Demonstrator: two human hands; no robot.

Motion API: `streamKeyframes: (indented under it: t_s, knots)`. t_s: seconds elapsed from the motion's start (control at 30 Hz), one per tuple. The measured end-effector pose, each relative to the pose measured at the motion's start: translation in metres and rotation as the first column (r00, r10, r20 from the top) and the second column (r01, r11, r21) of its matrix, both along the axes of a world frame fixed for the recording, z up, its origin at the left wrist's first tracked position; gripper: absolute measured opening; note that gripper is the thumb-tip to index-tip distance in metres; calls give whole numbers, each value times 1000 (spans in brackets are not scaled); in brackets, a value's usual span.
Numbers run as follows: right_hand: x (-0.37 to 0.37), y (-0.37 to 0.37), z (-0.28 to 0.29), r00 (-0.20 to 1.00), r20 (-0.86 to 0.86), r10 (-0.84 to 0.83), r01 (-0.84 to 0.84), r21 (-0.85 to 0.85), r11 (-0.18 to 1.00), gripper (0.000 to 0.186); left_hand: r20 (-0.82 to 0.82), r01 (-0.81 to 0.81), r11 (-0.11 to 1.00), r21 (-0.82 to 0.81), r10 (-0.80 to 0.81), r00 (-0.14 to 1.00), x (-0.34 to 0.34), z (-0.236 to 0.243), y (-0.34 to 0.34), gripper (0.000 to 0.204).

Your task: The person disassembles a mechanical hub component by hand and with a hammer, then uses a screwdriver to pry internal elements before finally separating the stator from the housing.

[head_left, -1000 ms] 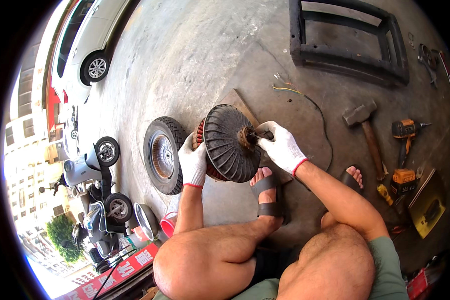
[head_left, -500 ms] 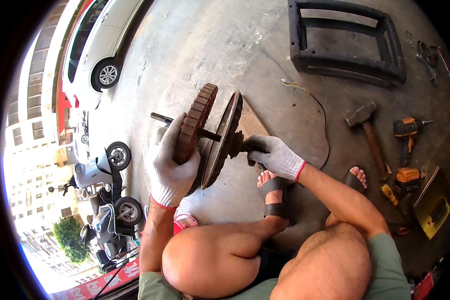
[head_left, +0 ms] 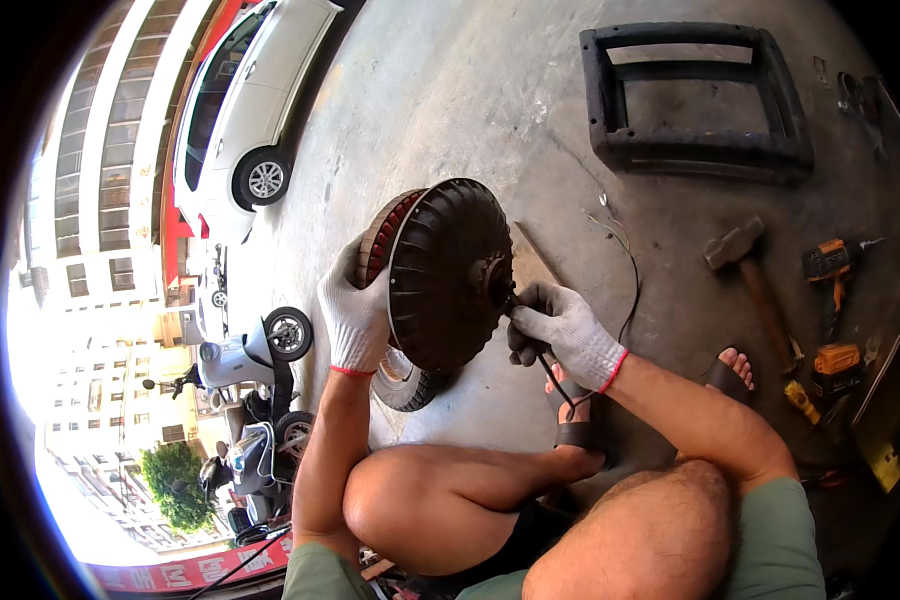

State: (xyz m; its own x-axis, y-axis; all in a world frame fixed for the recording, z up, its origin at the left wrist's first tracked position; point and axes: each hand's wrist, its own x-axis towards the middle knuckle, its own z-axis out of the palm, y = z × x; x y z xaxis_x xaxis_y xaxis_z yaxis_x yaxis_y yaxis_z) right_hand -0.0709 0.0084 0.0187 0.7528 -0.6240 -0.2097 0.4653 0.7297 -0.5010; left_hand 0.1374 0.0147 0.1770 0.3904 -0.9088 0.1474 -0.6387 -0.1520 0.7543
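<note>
My left hand (head_left: 358, 315), in a white knit glove, is closed round the rim of a motor stator (head_left: 378, 245) with red windings. A dark, ribbed round motor cover (head_left: 445, 280) sits over the stator's right side, its outer face turned toward me, and hides most of it. My right hand (head_left: 562, 328), gloved too, pinches a black cable (head_left: 547, 370) close to the cover's raised hub (head_left: 495, 280). The cable's lower part hangs in a bend below my fingers. My right fingertips partly cover where it meets the hub.
A tyred wheel (head_left: 405, 388) lies on the floor behind the cover, near a flat board (head_left: 533, 255). To the right are a hammer (head_left: 755, 280), a cordless drill (head_left: 830, 265), a yellow-handled screwdriver (head_left: 800, 402) and a black frame (head_left: 705, 160). Scooters (head_left: 255, 430) and a white car (head_left: 255, 120) stand left.
The cover and stator have turned, so the cover's outer face shows instead of its edge. The gap between them looks smaller. My right hand has shifted slightly right and down, with the cable now visible.
</note>
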Motion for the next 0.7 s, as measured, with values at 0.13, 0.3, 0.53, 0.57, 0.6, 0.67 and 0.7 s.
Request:
streamKeyframes:
  t_s: [0.13,0.3,0.53,0.57,0.6,0.67,0.7]
  knots:
    - [4,8,6,995,-11,-103,103,37,994,11,-70,-47,999,19,48,996,9,-14,7,38]
    - [-4,9,16,992,47,-121,120,18,993,8,-331,-158,969,188,214,919,29,-42,20,28]
    - [-5,13,26,986,34,-165,166,-28,986,11,-641,45,957,287,157,752,38,-69,28,53]
    - [-5,11,27,984,28,-178,179,-43,983,11,-657,31,958,284,171,734,37,-69,27,53]
    - [-6,10,28,984,-33,-173,172,-38,984,11,-710,47,964,262,159,686,35,-67,27,50]
    - [-10,5,28,988,26,-150,151,-43,988,9,-808,92,975,201,112,578,31,-62,25,44]
    - [-13,2,27,995,16,-99,100,-31,995,7,-712,32,972,231,146,687,28,-59,22,40]
